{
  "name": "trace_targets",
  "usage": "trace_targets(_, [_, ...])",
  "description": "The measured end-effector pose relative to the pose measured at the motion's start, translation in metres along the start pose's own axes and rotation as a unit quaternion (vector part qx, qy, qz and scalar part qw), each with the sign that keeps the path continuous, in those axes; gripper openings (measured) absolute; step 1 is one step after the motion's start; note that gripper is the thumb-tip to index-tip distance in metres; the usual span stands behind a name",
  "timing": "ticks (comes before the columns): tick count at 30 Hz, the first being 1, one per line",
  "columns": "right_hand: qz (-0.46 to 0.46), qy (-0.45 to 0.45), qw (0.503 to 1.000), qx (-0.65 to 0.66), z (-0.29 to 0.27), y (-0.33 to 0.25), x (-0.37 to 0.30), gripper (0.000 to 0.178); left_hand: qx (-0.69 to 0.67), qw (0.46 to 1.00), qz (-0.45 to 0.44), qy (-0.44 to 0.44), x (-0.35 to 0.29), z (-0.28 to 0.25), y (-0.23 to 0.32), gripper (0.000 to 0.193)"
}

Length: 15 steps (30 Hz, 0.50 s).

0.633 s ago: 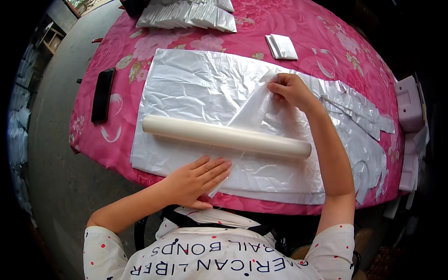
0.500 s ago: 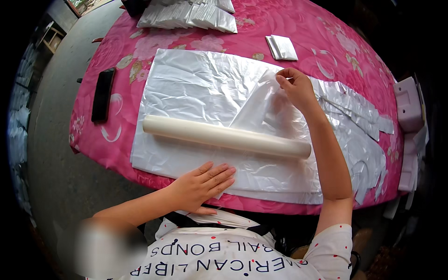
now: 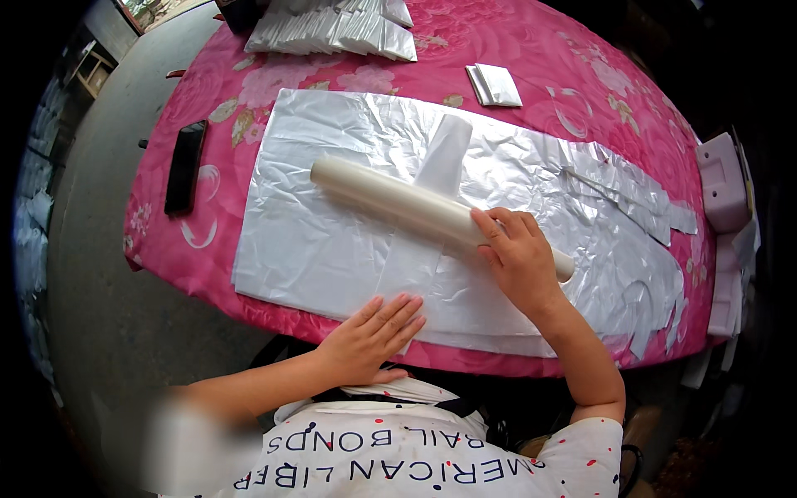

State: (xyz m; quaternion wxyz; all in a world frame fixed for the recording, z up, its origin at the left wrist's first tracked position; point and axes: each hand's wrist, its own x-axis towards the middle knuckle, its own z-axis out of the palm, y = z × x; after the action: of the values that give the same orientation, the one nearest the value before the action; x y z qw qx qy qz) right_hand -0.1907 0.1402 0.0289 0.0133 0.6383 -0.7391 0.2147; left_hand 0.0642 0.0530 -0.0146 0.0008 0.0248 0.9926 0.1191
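Observation:
A long cream-white roller point(image 3: 390, 197) lies slanted across a stack of white plastic bags point(image 3: 332, 224) spread on the pink flowered tablecloth point(image 3: 573, 79). My right hand point(image 3: 519, 257) grips the roller near its right end. My left hand point(image 3: 374, 336) rests flat, fingers apart, on the near edge of the bags. A folded strip of bag point(image 3: 444, 153) sticks up past the roller on its far side.
A black phone point(image 3: 185, 166) lies near the table's left edge. A pile of folded white bags point(image 3: 336, 29) sits at the far side, a small folded packet point(image 3: 494, 85) to its right. A pale pink box point(image 3: 724, 183) stands at the right edge. Grey floor lies left.
My right hand let go of the lifted bag flap and came down onto the roller. The roller has swung to a slant, its left end farther away. My left hand stays pressed down.

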Motion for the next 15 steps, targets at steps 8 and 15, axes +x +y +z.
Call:
trace_targets(8, [0.155, -0.002, 0.982, 0.108, -0.04, 0.049, -0.012, 0.046, -0.006, 0.991, 0.125, -0.046, 0.01, -0.025, -0.032, 0.079])
trace_targets(15, [-0.022, -0.129, 0.981, 0.143, -0.027, -0.007, -0.027, 0.046, 0.074, 0.994, 0.077, 0.007, 0.01, 0.008, -0.002, 0.058])
